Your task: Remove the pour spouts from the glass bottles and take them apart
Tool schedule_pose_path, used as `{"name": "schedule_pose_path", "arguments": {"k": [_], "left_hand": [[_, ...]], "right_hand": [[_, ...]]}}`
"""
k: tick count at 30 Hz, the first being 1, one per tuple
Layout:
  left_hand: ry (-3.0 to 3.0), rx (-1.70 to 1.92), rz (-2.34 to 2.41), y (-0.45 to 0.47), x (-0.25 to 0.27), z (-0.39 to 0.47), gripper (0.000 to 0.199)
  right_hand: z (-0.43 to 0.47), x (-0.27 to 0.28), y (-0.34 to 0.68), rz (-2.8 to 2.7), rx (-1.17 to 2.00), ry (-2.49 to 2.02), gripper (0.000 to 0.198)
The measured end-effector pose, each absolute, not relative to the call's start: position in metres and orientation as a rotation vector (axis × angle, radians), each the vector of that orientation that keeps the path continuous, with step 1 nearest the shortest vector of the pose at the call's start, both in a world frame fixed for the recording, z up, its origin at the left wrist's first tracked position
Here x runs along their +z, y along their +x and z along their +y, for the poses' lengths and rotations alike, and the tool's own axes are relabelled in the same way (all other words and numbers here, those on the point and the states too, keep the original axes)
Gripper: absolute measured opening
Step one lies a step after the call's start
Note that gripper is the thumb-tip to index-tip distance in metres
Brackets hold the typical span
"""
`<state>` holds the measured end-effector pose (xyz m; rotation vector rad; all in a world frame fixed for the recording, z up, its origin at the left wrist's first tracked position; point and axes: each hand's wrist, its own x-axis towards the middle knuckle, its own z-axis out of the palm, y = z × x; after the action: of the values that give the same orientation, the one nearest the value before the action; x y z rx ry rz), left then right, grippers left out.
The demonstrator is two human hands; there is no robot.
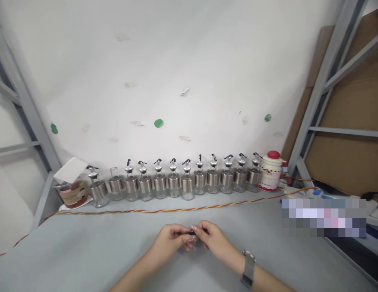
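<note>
Fingertips of my left hand and my right hand meet low in the middle of the view, just above the grey table. Both are closed around a small dark piece; the fingers cover most of it, so its kind does not show. Behind them stands a row of clear glass bottles with steel sleeves. Most carry a silver pourer top with a black flap, such as the pourer bottle nearest my hands. The second from the left, an open-necked bottle, has no pourer.
A twisted red-and-yellow cord crosses the grey table before the bottles. At the left end stands a tub of amber contents; at the right, a white-and-red jar. Grey metal frame posts flank the table.
</note>
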<state>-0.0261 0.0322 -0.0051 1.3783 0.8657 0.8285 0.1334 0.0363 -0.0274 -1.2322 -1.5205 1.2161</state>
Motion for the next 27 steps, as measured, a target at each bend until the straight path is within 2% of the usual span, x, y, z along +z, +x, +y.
{"name": "schedule_pose_path", "arguments": {"k": [27], "left_hand": [[1.297,0.818,0.927,-0.0245,-0.0021,0.0332,0.018]], "right_hand": [[0.0388,-0.0332,0.1318,-1.506,1.179,-1.248,0.034]]}}
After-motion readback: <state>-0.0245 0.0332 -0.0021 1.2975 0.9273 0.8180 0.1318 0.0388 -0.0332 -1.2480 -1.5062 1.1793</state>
